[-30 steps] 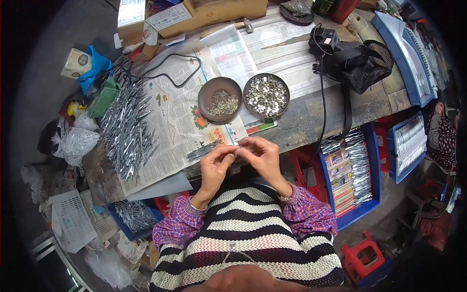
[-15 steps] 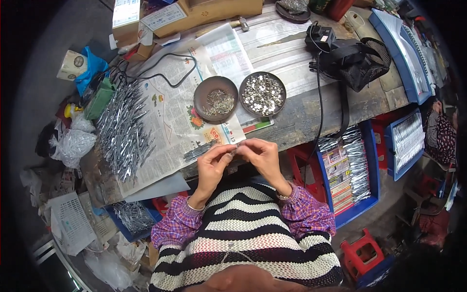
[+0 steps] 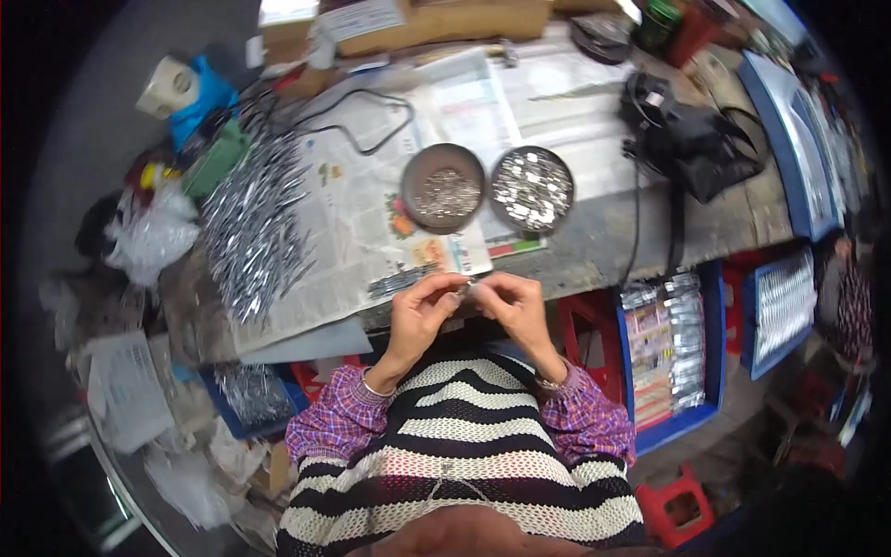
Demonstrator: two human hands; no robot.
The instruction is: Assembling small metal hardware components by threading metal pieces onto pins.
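Note:
My left hand (image 3: 419, 311) and my right hand (image 3: 512, 304) meet just below the table's near edge, fingertips pinched together on a small silvery metal part (image 3: 467, 287) held between them. Just left of the hands, a small heap of thin metal pieces (image 3: 399, 280) lies on the newspaper (image 3: 357, 218). Above the hands stand two round tins: the left tin (image 3: 444, 188) holds fine metal bits, the right tin (image 3: 532, 189) holds shiny flat pieces.
A large pile of long silvery parts (image 3: 251, 232) covers the newspaper's left side. A black bag (image 3: 691, 139) and cable lie at the right. Blue crates (image 3: 673, 353) with packed parts stand beside the table, cardboard boxes (image 3: 418, 19) at the back, plastic bags (image 3: 148, 232) at left.
The hands stay together on the small part with only slight finger movement. The view has shifted a little.

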